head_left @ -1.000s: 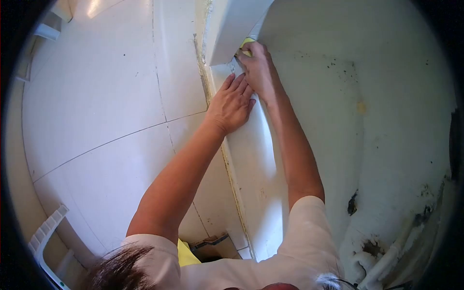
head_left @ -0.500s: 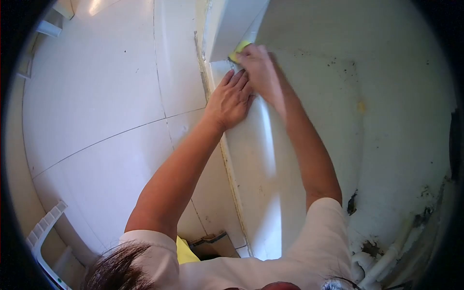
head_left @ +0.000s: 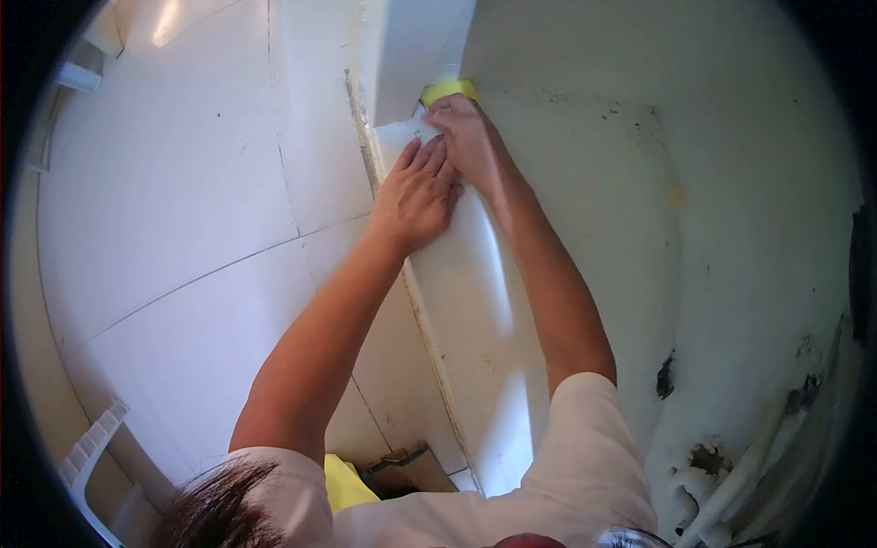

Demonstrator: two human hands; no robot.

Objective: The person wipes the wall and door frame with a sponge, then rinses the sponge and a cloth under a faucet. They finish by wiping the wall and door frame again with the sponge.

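The sponge [head_left: 449, 90] is at 12 o'clock, at the foot of the post [head_left: 416, 55], where it meets the ledge [head_left: 457, 265]. The right hand [head_left: 468, 137] has its fingers curled onto the sponge's near edge; the thumb's exact place cannot be told. The left hand [head_left: 416, 201] holds nothing: it lies palm down on the ledge, just beside the right at about 7 o'clock from it, fingers a little apart.

To work this corner well, I'd keep the left palm flat as a brace and let the right fingertips push the sponge's edge into the join, with short, firm strokes along it rather than wide sweeps. Even pressure matters; too hard, and the sponge may fold or the knuckles may scrape the post. Keeping the left fingertips out of the stroke's path also helps, since the two hands crowd each other.

The floor [head_left: 183, 228] spreads toward 9 o'clock, a cardboard box [head_left: 416, 470] sits at 6, and pipes [head_left: 731, 484] run at 4. No brand, label or writing can be read on any of it.
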